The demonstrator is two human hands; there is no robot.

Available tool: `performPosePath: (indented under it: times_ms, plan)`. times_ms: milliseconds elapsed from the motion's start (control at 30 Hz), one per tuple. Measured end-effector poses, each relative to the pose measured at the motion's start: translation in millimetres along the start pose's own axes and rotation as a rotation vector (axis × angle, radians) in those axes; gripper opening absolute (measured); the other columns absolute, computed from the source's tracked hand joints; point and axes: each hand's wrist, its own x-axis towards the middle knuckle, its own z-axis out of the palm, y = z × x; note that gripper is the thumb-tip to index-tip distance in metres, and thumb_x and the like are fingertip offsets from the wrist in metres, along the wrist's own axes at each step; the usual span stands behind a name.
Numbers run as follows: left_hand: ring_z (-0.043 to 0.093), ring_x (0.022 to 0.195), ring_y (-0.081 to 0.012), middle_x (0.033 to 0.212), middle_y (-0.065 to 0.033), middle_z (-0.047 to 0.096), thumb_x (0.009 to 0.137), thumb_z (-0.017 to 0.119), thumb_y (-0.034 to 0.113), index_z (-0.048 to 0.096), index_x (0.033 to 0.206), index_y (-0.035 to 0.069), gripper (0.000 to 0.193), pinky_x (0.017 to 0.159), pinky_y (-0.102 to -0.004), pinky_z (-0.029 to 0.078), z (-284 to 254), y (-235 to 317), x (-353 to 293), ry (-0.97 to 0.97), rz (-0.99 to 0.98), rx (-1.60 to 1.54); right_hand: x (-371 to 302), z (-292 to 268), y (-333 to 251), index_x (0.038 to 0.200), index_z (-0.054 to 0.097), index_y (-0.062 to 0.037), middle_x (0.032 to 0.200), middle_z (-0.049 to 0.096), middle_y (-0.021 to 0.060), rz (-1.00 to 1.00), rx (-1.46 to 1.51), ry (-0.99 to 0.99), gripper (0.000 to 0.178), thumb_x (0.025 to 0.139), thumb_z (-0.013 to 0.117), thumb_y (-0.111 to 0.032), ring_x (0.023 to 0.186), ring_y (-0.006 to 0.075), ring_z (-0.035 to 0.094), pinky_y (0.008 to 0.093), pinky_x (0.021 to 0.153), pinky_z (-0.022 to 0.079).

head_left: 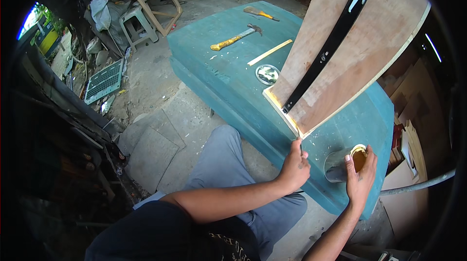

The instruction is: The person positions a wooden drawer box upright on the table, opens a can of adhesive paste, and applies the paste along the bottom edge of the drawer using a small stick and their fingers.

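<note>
Left hand point(294, 167): grip closed on a slim tool point(301, 146), mostly hidden by the fingers, tip at the near corner of the wooden panel point(355, 71), which sits at 12 to 1 o'clock from that hand on the teal surface point(224, 90) with a black metal rail point(334, 37) running up its face. Right hand point(361, 178): grip wrapped round the metal can point(333, 169) near its mouth, brown stuff inside, can at 3 o'clock from the left hand. Round lid point(267, 74), wood strip point(270, 52), hammer point(233, 40) and brush point(261, 14) lie around 11 to 12 o'clock.
</note>
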Motion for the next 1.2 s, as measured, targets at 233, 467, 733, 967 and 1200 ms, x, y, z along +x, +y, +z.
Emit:
performPosePath:
  times_ms: [233, 467, 733, 967, 1200]
  plan:
    - [0.052, 0.083, -0.0128, 0.124, -0.0114, 0.044, 0.108, 0.04, -0.006, 0.017, 0.167, 0.01, 0.066, 0.063, -0.0299, 0.051, -18, 14, -12, -0.068, 0.095, -0.088, 0, 0, -2, 0.15, 0.052, 0.0049, 0.135, 0.06, 0.0245, -0.006, 0.016, 0.003, 0.079, 0.093, 0.078, -0.043, 0.128, 0.0437, 0.059, 0.0505, 0.111, 0.046]
    - [0.055, 0.079, -0.0128, 0.127, -0.016, 0.047, 0.105, 0.04, -0.008, 0.014, 0.167, 0.003, 0.068, 0.057, -0.031, 0.052, -7, 28, 7, 0.053, 0.007, 0.044, -1, -2, -3, 0.149, 0.052, 0.0048, 0.135, 0.06, 0.0243, -0.011, 0.005, 0.005, 0.078, 0.093, 0.078, -0.043, 0.128, 0.0438, 0.059, 0.0504, 0.11, 0.046]
    - [0.056, 0.071, -0.0129, 0.133, -0.0231, 0.051, 0.104, 0.038, -0.008, 0.01, 0.168, 0.002, 0.071, 0.054, -0.0311, 0.053, 22, -3, 12, 0.023, 0.004, 0.127, 0, 0, -3, 0.148, 0.052, 0.0048, 0.133, 0.06, 0.0244, -0.018, -0.017, 0.014, 0.078, 0.093, 0.079, -0.044, 0.126, 0.0438, 0.059, 0.0505, 0.109, 0.047]
    - [0.054, 0.074, -0.0123, 0.122, -0.0146, 0.049, 0.11, 0.04, -0.003, 0.014, 0.166, 0.005, 0.063, 0.056, -0.0302, 0.052, 34, 7, -14, -0.032, -0.038, -0.062, -2, 0, -1, 0.148, 0.052, 0.0049, 0.133, 0.061, 0.0243, -0.031, -0.015, 0.027, 0.078, 0.093, 0.079, -0.043, 0.125, 0.0438, 0.06, 0.0503, 0.108, 0.047]
    - [0.049, 0.081, -0.0108, 0.122, -0.0053, 0.047, 0.109, 0.043, -0.006, 0.023, 0.166, 0.013, 0.063, 0.064, -0.0266, 0.049, -24, 9, -40, -0.1, -0.035, 0.07, -3, -1, -3, 0.147, 0.053, 0.0052, 0.134, 0.061, 0.025, -0.018, 0.016, 0.034, 0.079, 0.09, 0.081, -0.042, 0.126, 0.0447, 0.059, 0.0504, 0.109, 0.047]
